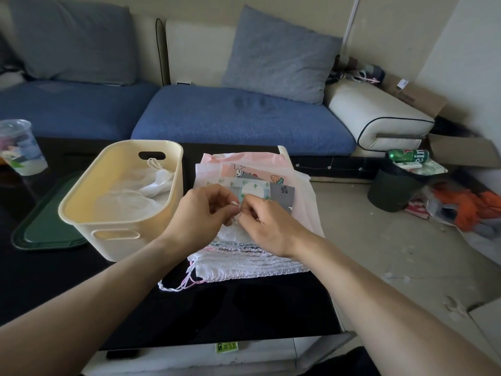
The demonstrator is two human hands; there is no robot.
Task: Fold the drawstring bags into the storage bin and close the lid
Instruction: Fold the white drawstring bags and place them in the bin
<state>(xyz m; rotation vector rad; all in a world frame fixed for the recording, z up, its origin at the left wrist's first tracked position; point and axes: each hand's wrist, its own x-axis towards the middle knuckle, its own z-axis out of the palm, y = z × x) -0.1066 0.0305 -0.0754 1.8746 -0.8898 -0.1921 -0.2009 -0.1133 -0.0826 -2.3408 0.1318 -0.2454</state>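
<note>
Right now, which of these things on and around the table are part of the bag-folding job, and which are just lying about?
Part of the job:
- pile of drawstring bags
- cord, pinched by the left hand and right hand
- cream storage bin, bags already inside
- green lid, beside the bin

Just lying about:
- plastic cup
- green can on the trash bin
- sofa cushions

On the right, a green can (408, 155) lying on top of the dark waste bin (394, 189) shows the white letters "ein", the rest cut off. A grey patch printed on the top drawstring bag (282, 193) of the pile carries small white words, apparently "Little Unicorn". Near the table's front edge a yellow-green sticker (227, 347) bears dark print too blurred to read.
</note>
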